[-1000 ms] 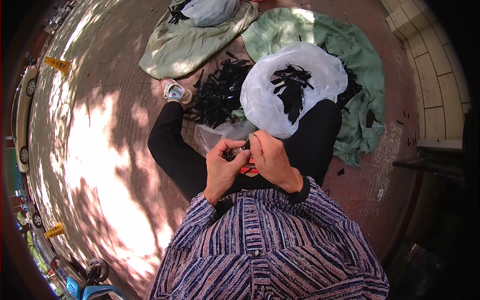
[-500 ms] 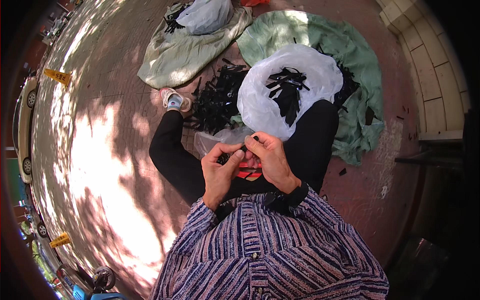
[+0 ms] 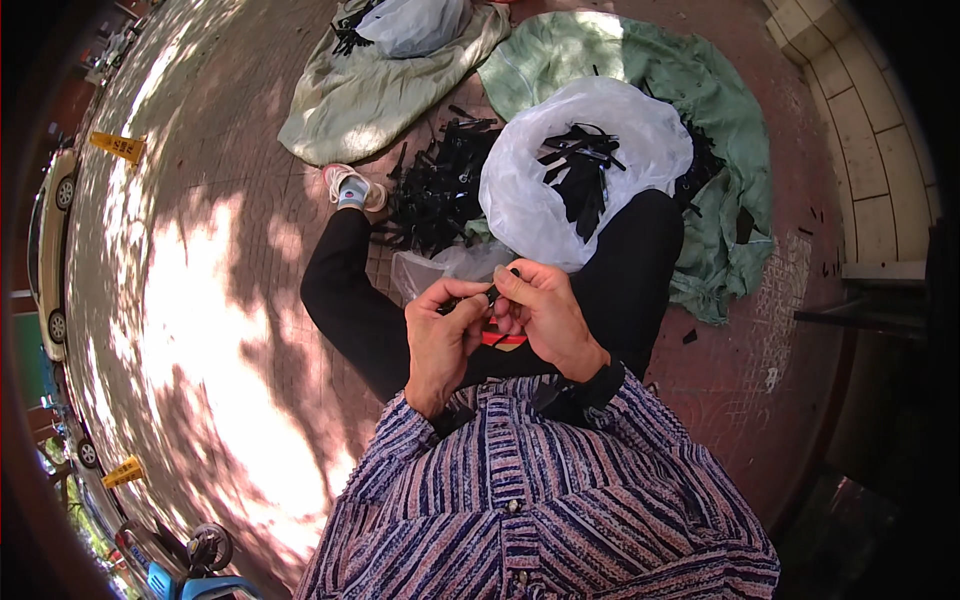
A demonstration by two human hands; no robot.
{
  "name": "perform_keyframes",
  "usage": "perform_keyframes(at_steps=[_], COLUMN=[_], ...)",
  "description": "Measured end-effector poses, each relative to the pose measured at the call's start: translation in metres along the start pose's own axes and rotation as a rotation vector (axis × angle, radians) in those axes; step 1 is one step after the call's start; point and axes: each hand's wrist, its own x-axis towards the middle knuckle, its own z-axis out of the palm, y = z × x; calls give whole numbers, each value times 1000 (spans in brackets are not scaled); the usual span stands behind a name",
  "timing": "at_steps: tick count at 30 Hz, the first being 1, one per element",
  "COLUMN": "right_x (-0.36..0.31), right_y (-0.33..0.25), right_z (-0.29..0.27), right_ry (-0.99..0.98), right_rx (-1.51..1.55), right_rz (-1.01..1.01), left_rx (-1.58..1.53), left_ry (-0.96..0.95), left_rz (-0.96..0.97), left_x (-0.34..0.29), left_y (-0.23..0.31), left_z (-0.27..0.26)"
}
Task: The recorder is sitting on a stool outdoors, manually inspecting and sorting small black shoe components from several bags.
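Note:
Above my lap, my left hand point(image 3: 442, 335) and my right hand point(image 3: 545, 315) meet with fingers pinched together. Between them is a small black strap piece point(image 3: 491, 294), mostly covered by the fingers, so its exact kind is hard to make out. Part of the black material also shows inside the curl of my left fingers. Just beyond stands a white plastic bag point(image 3: 510, 190) with its mouth spread wide, black straps point(image 3: 582, 180) lying in it. To its left, a heap of similar black straps point(image 3: 435, 190) covers the ground. Something red point(image 3: 497, 338) shows below my hands.
A green cloth sack point(image 3: 725, 110) lies spread behind the bag, with more black pieces on it. Farther left are a pale sack point(image 3: 370, 110) and another filled plastic bag point(image 3: 415, 25). A tiled ledge point(image 3: 850, 140) runs along the right. Yellow signs point(image 3: 117, 147) and parked cars stand far left.
My hands have drawn slightly closer together over the black piece, and less of the red thing beneath shows. The whole view has shifted a little.

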Motion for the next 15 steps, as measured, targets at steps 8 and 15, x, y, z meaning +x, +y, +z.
perform_keyframes(at_steps=[8,15], right_x=[-2,-15], right_y=[1,2], right_z=[6,19], right_ry=[43,149], right_rx=[-93,-1304], right_rz=[-9,-1105], left_rx=[27,143], left_ry=[5,45], left_rz=[-1,233], left_x=[0,-1], left_y=[-2,-15], left_z=[-2,0])
